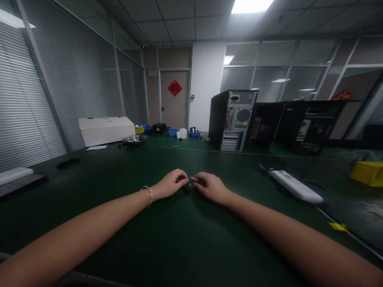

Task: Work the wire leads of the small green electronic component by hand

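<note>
My left hand (170, 184), with a silver bangle at the wrist, is closed around a small black part (187, 187) low over the green tabletop. A bit of green (190, 185) shows beside that part, too small to make out. Facing it from the right, my right hand (213, 188) pinches a thin tool with a metal shaft (194, 178). Its tip points left toward the black part; whether they touch I cannot tell. The fingers hide most of the tool's dark handle, so its exact kind is unclear.
Black computer towers (233, 119) stand at the back right. A white power strip (296, 185) with a cable lies right, near a yellow bin (368, 173). At the back left are a metal bowl (135, 139) and a white box (106, 130); small blue trays (194, 134) sit further back.
</note>
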{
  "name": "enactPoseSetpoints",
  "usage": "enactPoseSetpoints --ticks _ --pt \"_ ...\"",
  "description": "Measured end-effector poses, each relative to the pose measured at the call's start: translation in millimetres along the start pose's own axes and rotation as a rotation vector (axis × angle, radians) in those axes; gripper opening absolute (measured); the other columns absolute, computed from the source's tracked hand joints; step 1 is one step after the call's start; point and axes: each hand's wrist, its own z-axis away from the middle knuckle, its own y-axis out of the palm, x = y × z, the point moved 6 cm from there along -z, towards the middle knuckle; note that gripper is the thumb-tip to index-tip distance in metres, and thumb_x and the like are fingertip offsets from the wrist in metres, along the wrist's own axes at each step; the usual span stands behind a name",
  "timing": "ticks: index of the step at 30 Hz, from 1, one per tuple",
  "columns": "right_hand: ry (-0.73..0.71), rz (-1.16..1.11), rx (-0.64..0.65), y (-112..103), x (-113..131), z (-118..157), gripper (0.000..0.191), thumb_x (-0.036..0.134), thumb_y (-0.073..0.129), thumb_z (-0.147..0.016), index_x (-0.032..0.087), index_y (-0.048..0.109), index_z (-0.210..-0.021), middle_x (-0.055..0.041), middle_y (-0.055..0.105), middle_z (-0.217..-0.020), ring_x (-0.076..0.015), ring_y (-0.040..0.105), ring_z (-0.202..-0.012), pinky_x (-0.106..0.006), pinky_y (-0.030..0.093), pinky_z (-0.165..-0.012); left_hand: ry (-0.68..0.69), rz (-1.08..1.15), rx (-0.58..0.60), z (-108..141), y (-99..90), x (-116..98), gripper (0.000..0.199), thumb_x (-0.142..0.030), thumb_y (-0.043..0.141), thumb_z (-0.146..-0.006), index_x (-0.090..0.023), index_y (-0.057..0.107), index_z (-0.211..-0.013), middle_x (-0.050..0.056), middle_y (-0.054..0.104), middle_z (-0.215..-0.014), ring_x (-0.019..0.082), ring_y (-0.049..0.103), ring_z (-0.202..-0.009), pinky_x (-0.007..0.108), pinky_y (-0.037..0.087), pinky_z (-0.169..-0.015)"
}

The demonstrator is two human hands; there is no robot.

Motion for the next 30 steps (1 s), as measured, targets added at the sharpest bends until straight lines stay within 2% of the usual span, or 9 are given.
enactPoseSetpoints --ticks 5,11,15,18,21,25,30 --pt "-0.006 0.027 0.115 6 -1 -4 0.028 0.033 0.059 -0.079 0.024 0.062 -0.105 -0.0041 0.064 -0.091 -0.0175 0.057 -0.076 -0.025 0.041 -0.062 -0.021 -0.110 0.118 4 0.0 -6 0.044 -0.053 0.066 -0.065 -0.019 0.061 -0.094 0.005 0.054 -0.095 0.023 0.052 -0.090 0.031 0.042 -0.073" --pt "0.011 0.072 0.096 10 -3 -7 0.020 0.033 0.058 -0.079 0.022 0.064 -0.095 -0.0035 0.064 -0.085 -0.0163 0.056 -0.072 -0.024 0.039 -0.058 -0.003 -0.049 0.149 5 3.9 -8 0.041 -0.045 0.067 -0.068 -0.020 0.061 -0.099 0.004 0.054 -0.097 0.021 0.053 -0.085 0.031 0.044 -0.070" --pt "0.034 0.005 0.003 6 -6 -5 0.022 0.032 0.058 -0.079 0.021 0.062 -0.098 -0.0039 0.063 -0.088 -0.0160 0.057 -0.075 -0.024 0.040 -0.061 -0.052 0.182 0.084 1 4.2 2 0.038 -0.029 0.069 -0.068 -0.018 0.060 -0.104 0.005 0.056 -0.097 0.018 0.056 -0.083 0.032 0.047 -0.073" --pt "0.002 -0.078 -0.135 -2 -6 -2 0.022 0.030 0.057 -0.081 0.021 0.061 -0.101 -0.0037 0.062 -0.091 -0.0160 0.056 -0.080 -0.025 0.042 -0.066 -0.094 0.506 0.077 -2 6.3 6 0.042 -0.019 0.066 -0.072 -0.018 0.054 -0.113 0.007 0.059 -0.105 0.018 0.059 -0.092 0.035 0.047 -0.084" --pt "-0.056 -0.106 -0.235 -7 -2 1 0.020 0.028 0.057 -0.082 0.020 0.060 -0.101 -0.0031 0.060 -0.089 -0.0155 0.055 -0.080 -0.026 0.042 -0.069 -0.124 0.705 0.060 -3 7.9 6 0.046 -0.014 0.066 -0.073 -0.017 0.050 -0.116 0.009 0.062 -0.106 0.020 0.061 -0.098 0.039 0.045 -0.091" --pt "-0.108 -0.102 -0.275 -10 4 4 0.020 0.027 0.057 -0.082 0.021 0.058 -0.101 -0.0028 0.058 -0.087 -0.0149 0.054 -0.079 -0.025 0.041 -0.068 -0.141 0.808 0.070 -2 12.7 3 0.049 -0.012 0.070 -0.070 -0.015 0.050 -0.115 0.010 0.066 -0.101 0.021 0.063 -0.097 0.042 0.044 -0.092" --pt "-0.137 -0.066 -0.276 -8 9 6 0.021 0.027 0.056 -0.083 0.021 0.059 -0.102 -0.0022 0.056 -0.084 -0.0144 0.054 -0.076 -0.025 0.040 -0.065 -0.147 0.793 0.086 -2 16.6 3 0.049 -0.012 0.071 -0.069 -0.015 0.051 -0.113 0.010 0.068 -0.098 0.022 0.064 -0.094 0.041 0.046 -0.089"
